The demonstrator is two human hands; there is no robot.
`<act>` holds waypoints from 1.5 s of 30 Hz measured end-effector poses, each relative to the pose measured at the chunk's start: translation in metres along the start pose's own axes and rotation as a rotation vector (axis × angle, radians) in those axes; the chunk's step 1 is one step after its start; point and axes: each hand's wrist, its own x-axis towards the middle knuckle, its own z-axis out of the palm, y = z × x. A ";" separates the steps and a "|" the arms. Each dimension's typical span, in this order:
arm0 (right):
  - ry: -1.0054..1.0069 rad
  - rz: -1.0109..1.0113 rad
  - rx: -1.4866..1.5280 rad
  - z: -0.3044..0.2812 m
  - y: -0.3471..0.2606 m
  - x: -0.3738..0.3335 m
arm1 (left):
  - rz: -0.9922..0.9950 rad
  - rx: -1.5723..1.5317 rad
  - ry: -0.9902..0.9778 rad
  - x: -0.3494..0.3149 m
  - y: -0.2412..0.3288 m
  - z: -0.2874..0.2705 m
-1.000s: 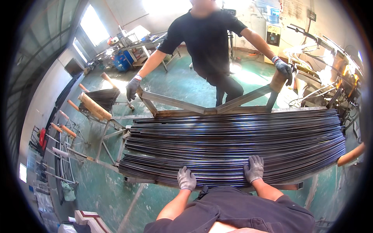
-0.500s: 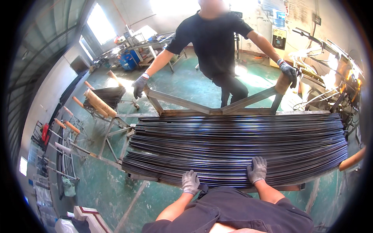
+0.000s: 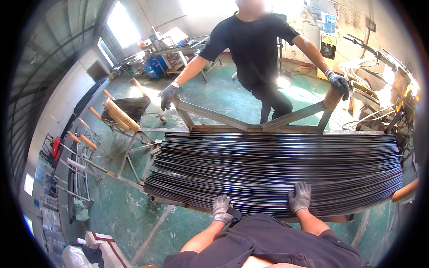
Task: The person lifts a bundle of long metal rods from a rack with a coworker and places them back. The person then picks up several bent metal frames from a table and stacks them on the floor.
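Observation:
A wide stack of long, thin dark metal rods (image 3: 268, 165) lies crosswise in front of me on a metal frame. My left hand (image 3: 221, 209), in a grey glove, rests on the near edge of the stack, left of the middle, with its fingers stretched forward. Farther right, my right hand (image 3: 300, 197) lies flat on the rods in a matching glove, fingers extended and thumb apart. Neither hand grips a rod. Across the stack stands a co-worker (image 3: 259, 53) in dark clothes, both gloved hands on the raised ends of the metal frame (image 3: 223, 119).
At the left stands another rack with padded arms (image 3: 121, 115) and more dark rods. A padded post (image 3: 405, 189) sticks out at the stack's right end. Behind the co-worker are a workbench, a blue drum (image 3: 154, 67) and a water dispenser (image 3: 328, 46). Cables and machinery crowd the right side.
The whole view has shifted slightly, so the scene sits a little farther right. Both my hands stay on the rods, and the co-worker keeps hold of the frame.

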 end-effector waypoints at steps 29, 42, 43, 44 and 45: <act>-0.210 -0.016 -0.127 0.007 0.003 0.003 | -0.086 -0.038 0.051 0.000 0.002 0.012; -0.180 -0.032 -0.124 0.012 0.010 -0.001 | -0.122 -0.026 0.126 0.000 0.016 0.005; -0.204 -0.017 -0.118 0.011 0.009 0.000 | -0.122 -0.025 0.118 0.001 0.017 0.005; -0.201 -0.016 -0.117 0.011 0.009 0.000 | -0.122 -0.024 0.110 0.001 0.016 0.005; -0.198 -0.014 -0.115 0.011 0.009 0.000 | -0.145 -0.039 0.061 0.003 0.017 0.002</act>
